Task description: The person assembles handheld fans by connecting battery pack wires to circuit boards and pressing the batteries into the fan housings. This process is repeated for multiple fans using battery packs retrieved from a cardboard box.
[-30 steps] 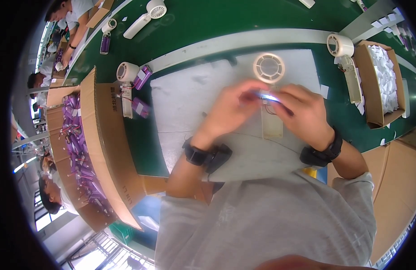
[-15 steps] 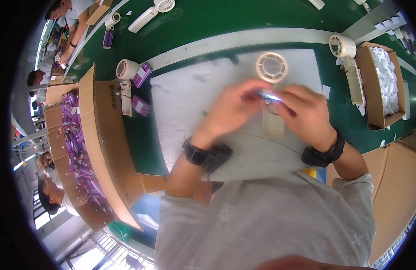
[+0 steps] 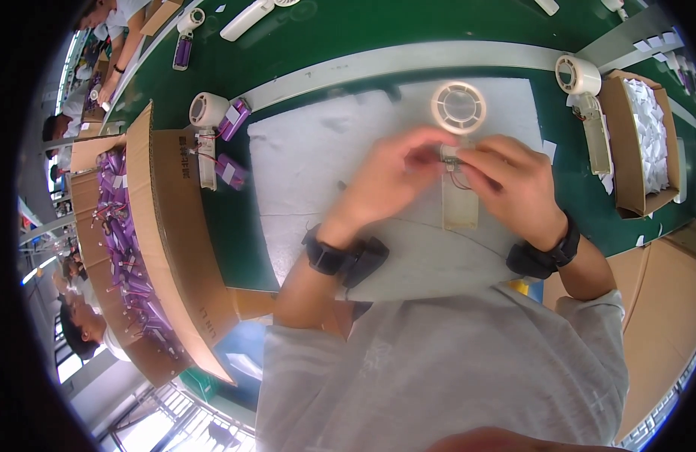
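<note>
An unfinished white handheld fan point(image 3: 459, 209) lies on the pale mat, its round head pointing away from me and its handle hollow and open. At the neck, a small wired part point(image 3: 451, 160) sits between my fingertips, with thin red and dark wires running down into the handle. My left hand point(image 3: 389, 181) pinches it from the left, its fingers a little blurred. From the right, my right hand point(image 3: 517, 181) pinches the same part with thumb and forefinger. My fingers cover most of it, so its exact shape is hidden.
A pale mat point(image 3: 310, 181) covers the green bench. On the left stand a carton point(image 3: 171, 226) of purple battery packs and a fan point(image 3: 206, 154) wired to purple packs. Another open fan point(image 3: 592, 135) and a box point(image 3: 630, 166) of white slips are on the right. People work at far left.
The bright glow at my fingertips is gone, and the small part there now looks dull. Both hands stay at the fan's neck; the whole view has shifted slightly.
</note>
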### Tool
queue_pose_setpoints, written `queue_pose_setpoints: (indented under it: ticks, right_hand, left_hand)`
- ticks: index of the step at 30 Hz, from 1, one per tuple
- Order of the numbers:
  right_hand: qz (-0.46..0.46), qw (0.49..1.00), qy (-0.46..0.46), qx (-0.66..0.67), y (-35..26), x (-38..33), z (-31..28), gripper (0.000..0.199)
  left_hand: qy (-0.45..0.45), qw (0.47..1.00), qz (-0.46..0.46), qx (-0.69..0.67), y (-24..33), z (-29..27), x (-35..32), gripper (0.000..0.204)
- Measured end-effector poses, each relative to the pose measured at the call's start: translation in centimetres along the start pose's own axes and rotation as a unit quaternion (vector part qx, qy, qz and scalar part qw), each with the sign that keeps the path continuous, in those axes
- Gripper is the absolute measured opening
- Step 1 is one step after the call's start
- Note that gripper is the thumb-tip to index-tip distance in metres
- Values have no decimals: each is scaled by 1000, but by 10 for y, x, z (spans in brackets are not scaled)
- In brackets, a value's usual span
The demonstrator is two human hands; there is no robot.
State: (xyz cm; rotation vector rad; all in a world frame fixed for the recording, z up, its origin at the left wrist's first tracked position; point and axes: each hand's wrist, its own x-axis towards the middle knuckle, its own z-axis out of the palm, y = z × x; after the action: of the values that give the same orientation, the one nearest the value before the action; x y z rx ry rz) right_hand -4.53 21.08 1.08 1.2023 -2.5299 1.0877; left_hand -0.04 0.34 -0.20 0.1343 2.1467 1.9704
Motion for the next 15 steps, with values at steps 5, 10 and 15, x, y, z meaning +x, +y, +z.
queue_pose_setpoints:
  ticks: [5, 10, 15]
  right_hand:
    - [15, 1000, 16, 15, 0, 0, 1, 20]
    - [-18, 998, 52, -5, 2, 2, 4, 18]
    - [-21, 999, 48, -7, 2, 2, 4, 19]
  left_hand:
    - [1, 1000, 3, 1, 1, 1, 1, 34]
    - [0, 1000, 3, -3, 1, 1, 1, 34]
    - [-1, 1000, 5, 0, 5, 0, 1, 35]
